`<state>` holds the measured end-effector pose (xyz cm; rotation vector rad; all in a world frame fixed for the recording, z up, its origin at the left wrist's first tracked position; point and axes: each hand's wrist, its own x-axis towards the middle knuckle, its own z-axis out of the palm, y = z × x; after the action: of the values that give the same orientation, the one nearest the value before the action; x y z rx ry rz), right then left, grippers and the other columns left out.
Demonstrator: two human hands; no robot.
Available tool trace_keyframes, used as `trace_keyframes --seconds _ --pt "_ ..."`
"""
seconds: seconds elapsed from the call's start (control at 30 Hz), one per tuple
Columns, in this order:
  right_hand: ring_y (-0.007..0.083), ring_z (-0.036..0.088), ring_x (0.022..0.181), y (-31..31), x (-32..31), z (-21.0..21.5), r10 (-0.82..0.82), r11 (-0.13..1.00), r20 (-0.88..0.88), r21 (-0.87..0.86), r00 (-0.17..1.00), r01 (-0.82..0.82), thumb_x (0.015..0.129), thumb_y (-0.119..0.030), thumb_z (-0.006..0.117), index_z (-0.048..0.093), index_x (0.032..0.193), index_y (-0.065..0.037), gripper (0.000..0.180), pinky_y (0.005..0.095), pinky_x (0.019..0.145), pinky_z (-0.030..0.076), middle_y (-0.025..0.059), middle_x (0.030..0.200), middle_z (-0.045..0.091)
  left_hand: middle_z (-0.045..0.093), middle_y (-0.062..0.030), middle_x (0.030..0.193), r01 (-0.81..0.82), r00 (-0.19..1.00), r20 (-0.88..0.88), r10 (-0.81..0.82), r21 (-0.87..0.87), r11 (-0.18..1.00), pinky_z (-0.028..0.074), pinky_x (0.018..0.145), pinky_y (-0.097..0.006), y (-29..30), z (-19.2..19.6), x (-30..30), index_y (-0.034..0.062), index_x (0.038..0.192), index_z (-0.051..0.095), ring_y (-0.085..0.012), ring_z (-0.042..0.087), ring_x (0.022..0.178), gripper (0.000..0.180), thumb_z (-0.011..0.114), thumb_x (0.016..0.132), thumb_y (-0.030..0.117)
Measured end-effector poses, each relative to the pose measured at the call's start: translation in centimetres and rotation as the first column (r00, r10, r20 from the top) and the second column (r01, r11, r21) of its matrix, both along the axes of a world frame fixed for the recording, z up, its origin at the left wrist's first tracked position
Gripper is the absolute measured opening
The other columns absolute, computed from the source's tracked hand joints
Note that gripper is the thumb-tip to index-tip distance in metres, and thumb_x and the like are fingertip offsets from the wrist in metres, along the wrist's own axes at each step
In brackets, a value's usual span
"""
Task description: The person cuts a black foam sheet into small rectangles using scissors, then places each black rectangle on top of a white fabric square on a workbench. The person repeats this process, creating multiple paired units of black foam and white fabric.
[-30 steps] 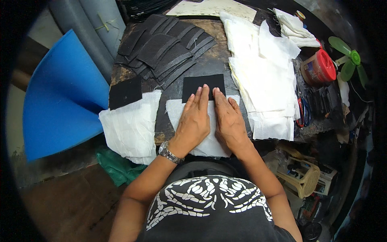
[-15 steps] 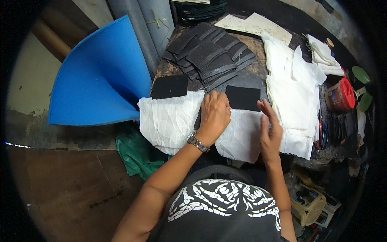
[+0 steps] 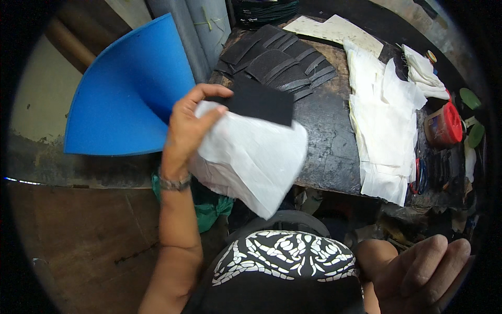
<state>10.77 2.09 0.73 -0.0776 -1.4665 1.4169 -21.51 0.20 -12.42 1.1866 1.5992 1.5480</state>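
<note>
Two hands in view, both bare. Nearest, at lower right: right hand (image 3: 426, 275), empty, fingers loosely curled and slightly apart, held low beside a black garment with a white pattern (image 3: 285, 261), well apart from the worktop. Higher, at left of centre: left hand (image 3: 189, 131), a metal wristwatch (image 3: 174, 182) on the wrist, raised above the near edge of the dark worktop (image 3: 329, 141); thumb and fingers clamped on the upper left corner of a white fabric sheet (image 3: 251, 157), index finger arched over the top. Sheet lifted clear of the worktop, hanging tilted, lower corner pointing down toward the garment. Black rectangular piece (image 3: 259, 100) lying against the sheet's upper edge, lifted with it; whether bonded or merely pinched together, cannot tell. Below the wrist: crumpled green cloth (image 3: 212, 206), under the table edge. Left of the hand: large curved blue foam sheet (image 3: 125, 99), standing on edge beside the worktop. Beyond the lifted sheet: fanned stack of black ribbed pieces (image 3: 282, 60) on the far left part of the worktop. Right part of the worktop: overlapping pile of white fabric sheets (image 3: 384, 125); just beside it, at the right rim, a red container (image 3: 444, 124). Farthest: pale flat board (image 3: 334, 29) along the back edge.
</note>
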Motion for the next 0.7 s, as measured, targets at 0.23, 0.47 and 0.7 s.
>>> trace_keyframes --seconds 0.23,0.47,0.7 --pt "0.0193 0.047 0.08 4.7 6.6 -2.8 -0.248 0.968 -0.01 0.029 0.969 0.248 0.093 -0.029 0.061 0.058 0.111 -0.003 0.032 0.0304 0.077 0.042 0.0092 0.092 0.05 0.066 -0.0078 0.12 -0.134 0.9 -0.435 -0.034 -0.35 0.927 0.04 0.103 -0.031 -1.4 -5.8 -7.9 0.0006 0.114 0.066 -0.019 0.058 0.115 0.037 0.059 0.078 -0.006" --pt "0.0219 0.063 0.095 17.0 6.9 -16.6 -0.717 0.664 0.636 0.501 0.285 0.554 0.088 -0.01 0.067 0.069 0.111 -0.01 0.024 0.032 0.082 0.049 0.0094 0.102 0.066 0.066 -0.0096 0.12 -0.225 0.78 -0.625 -0.012 -0.299 0.927 0.039 0.103 -0.036 -1.4 -5.0 -8.3 0.0029 0.113 0.067 -0.0249 0.057 0.116 0.03 0.065 0.083 0.006" --pt "0.0322 0.062 0.096 17.6 6.6 -22.8 -0.841 0.528 0.529 0.762 0.112 0.375 0.085 -0.011 0.069 0.068 0.102 -0.003 0.019 0.0397 0.088 0.048 0.0135 0.098 0.065 0.066 -0.0156 0.11 0.164 0.726 -0.661 -0.191 -0.103 0.981 0.048 0.092 -0.037 7.4 -3.4 2.3 0.0011 0.112 0.067 -0.0294 0.063 0.104 0.026 0.064 0.09 0.015"
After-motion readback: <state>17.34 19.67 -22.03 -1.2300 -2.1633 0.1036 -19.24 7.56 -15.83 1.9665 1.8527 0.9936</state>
